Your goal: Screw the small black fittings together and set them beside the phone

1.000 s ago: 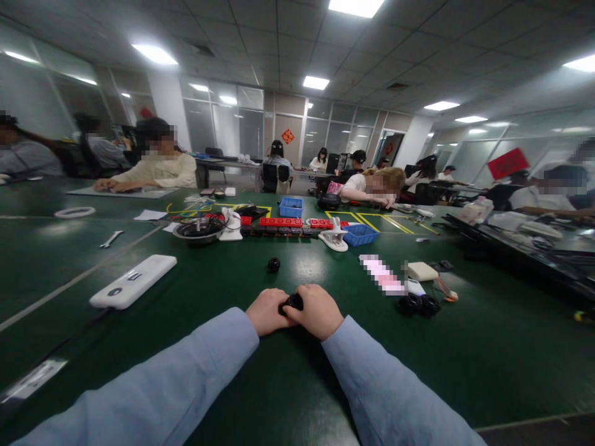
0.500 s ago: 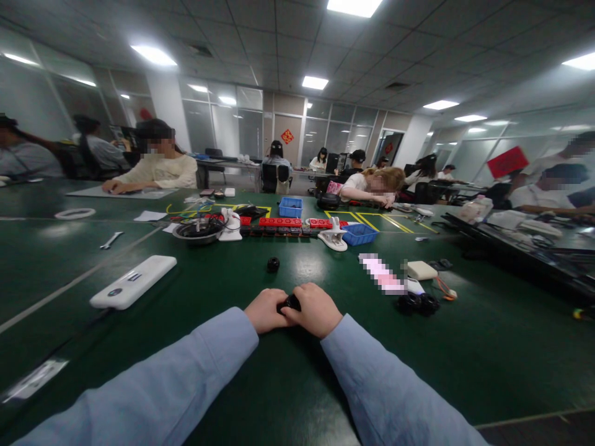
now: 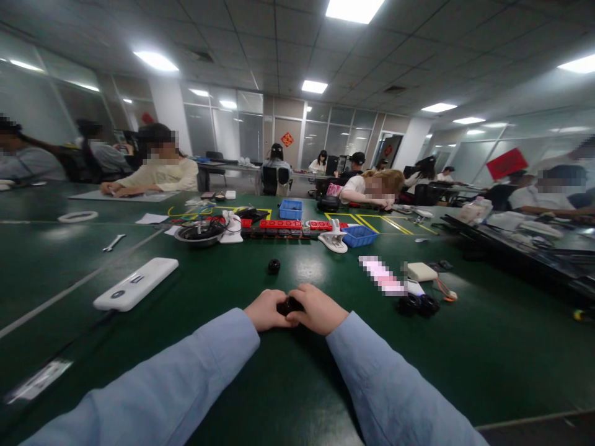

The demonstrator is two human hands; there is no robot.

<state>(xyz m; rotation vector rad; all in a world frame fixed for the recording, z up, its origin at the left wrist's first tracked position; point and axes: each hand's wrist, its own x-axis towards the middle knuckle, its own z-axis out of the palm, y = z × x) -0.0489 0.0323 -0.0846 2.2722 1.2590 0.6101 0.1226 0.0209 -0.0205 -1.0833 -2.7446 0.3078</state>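
Between my two hands is a small black rounded object (image 3: pixel 290 305), mostly covered by the fingers, so its kind does not show. My left hand (image 3: pixel 267 309) closes on its left side. From the right, my right hand (image 3: pixel 319 308) curls over it, thumb towards the left hand. Both hands rest low over the green table (image 3: pixel 279 384). Just beyond them stands a small black round piece (image 3: pixel 274 267), apart from the fingers.
Left lie a white power bank-like box (image 3: pixel 137 285) and a wrench (image 3: pixel 114 243). Ahead are red blocks (image 3: pixel 280 224), a metal bowl (image 3: pixel 199 234), white clips (image 3: pixel 333 238) and blue baskets (image 3: pixel 359 235). Black round parts (image 3: pixel 418 304) lie right. Several people sit beyond.
My right hand has shifted slightly on the black object, its wrist a little further right. The left hand stays almost where it was. The view has tilted very slightly.
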